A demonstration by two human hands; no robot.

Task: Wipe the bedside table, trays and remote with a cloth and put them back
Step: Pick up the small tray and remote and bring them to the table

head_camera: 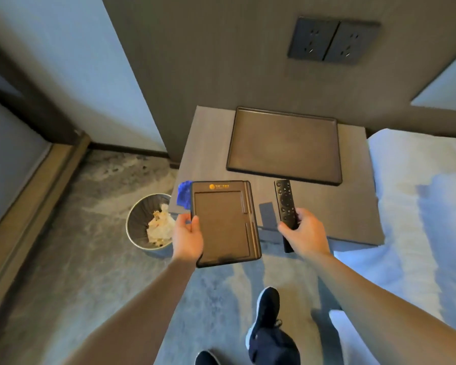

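Observation:
My left hand (188, 239) grips the small dark tray (223, 222) by its left edge, holding it over the front left corner of the grey bedside table (353, 206). A blue cloth (184, 194) shows behind the tray's top left corner. My right hand (302, 233) holds the black remote (286, 206) by its lower half, buttons facing up, above the table's front edge. A large dark tray (284, 146) lies flat at the back of the table.
A round waste bin (149, 225) with crumpled paper stands on the floor left of the table. A white bed (421, 206) borders the table's right side. Wall sockets (333, 40) sit above. My dark shoes (266, 312) are on the carpet below.

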